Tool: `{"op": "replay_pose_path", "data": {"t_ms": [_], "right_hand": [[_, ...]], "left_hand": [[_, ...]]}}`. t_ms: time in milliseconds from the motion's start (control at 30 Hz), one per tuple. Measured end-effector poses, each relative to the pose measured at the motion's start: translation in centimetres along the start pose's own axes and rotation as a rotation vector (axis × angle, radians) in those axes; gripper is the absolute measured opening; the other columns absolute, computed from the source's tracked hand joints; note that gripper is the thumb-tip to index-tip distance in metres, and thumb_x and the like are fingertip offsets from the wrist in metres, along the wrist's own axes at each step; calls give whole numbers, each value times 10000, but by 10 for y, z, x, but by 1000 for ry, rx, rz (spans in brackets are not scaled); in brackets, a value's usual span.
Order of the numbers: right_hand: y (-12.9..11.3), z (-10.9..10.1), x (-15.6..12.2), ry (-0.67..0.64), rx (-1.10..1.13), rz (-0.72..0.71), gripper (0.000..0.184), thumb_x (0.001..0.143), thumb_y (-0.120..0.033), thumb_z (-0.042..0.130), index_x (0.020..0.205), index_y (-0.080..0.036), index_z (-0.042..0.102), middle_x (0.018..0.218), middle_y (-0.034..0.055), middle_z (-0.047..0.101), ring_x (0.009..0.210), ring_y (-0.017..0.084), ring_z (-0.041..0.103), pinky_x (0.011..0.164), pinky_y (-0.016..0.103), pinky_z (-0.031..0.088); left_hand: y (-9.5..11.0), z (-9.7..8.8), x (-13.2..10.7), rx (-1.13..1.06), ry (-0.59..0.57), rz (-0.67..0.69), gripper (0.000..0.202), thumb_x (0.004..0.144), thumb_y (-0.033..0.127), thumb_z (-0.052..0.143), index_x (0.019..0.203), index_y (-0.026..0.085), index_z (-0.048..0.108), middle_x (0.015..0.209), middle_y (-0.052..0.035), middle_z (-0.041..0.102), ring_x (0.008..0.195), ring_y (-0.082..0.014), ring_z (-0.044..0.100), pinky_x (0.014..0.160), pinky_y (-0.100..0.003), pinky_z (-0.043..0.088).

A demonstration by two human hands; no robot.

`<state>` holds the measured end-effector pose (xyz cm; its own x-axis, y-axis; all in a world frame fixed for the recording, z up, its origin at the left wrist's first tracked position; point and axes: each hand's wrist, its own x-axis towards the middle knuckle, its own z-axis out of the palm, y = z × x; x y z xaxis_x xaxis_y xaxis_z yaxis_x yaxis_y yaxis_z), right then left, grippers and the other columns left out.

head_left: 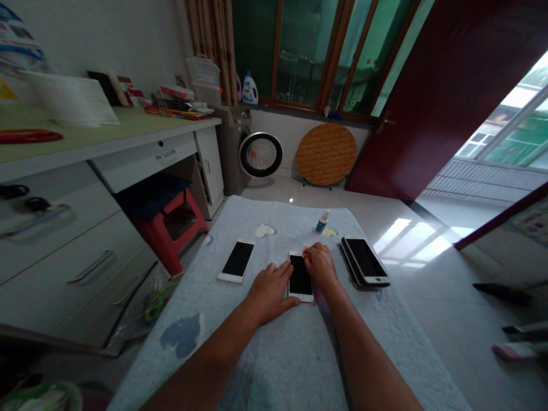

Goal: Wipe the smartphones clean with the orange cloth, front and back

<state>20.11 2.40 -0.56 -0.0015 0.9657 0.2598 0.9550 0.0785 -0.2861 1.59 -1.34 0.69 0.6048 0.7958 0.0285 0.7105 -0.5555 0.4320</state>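
A white-framed smartphone [301, 277] with a dark screen lies face up on a pale blue cloth cover. My left hand [270, 292] rests along its left side, fingers stretched out at the upper left edge and thumb near the bottom edge. At the phone's upper right, my right hand [320, 264] is closed on a small orange cloth [305, 251], mostly hidden by the fingers. Another white smartphone [238, 260] lies to the left. On the right, a white-framed smartphone [366, 260] sits on top of a dark device. A small spray bottle [322, 222] stands beyond my right hand.
The blue cloth cover [265, 357] spreads over the surface before me. To the left are a desk [141, 128] with drawers and a red stool [175, 222]. A washing machine with its door [261, 155] open and a round wooden tabletop [326, 154] stand at the back.
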Motion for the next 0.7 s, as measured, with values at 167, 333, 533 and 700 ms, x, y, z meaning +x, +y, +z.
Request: {"op": "replay_pose_path", "data": {"t_ms": [167, 333, 533, 700], "right_hand": [[-16, 7, 4, -39, 23, -114, 284, 924, -167, 445, 926, -184, 728, 948, 85, 630, 888, 192, 484, 821, 286, 350], [-24, 13, 6, -91, 34, -265, 260, 943, -213, 455, 967, -213, 714, 1061, 63, 623, 913, 176, 485, 845, 287, 324], [-18, 14, 8, -87, -8, -223, 250, 923, -184, 479, 970, -238, 718, 1043, 44, 637, 882, 175, 489, 838, 287, 313], [-6, 5, 6, -47, -12, -86, 278, 859, -116, 494, 933, -222, 740, 964, 58, 644, 880, 191, 480, 828, 281, 320]], "left_hand": [[1, -2, 0, 3, 11, 16, 687, 747, 487, 656, 1341, 233, 421, 1458, -68, 411, 1142, -319, 478, 976, -449, 390], [2, -3, -1, -7, 19, 17, 715, 750, 509, 648, 1359, 247, 382, 1424, -59, 444, 1092, -307, 492, 954, -438, 398], [3, -1, -2, 55, 22, 5, 739, 762, 528, 623, 1382, 221, 362, 1441, -56, 428, 1146, -299, 462, 1005, -427, 370], [2, 1, -1, 67, 28, -6, 734, 749, 532, 628, 1367, 209, 400, 1450, -59, 424, 1184, -309, 448, 1013, -425, 371]]}}
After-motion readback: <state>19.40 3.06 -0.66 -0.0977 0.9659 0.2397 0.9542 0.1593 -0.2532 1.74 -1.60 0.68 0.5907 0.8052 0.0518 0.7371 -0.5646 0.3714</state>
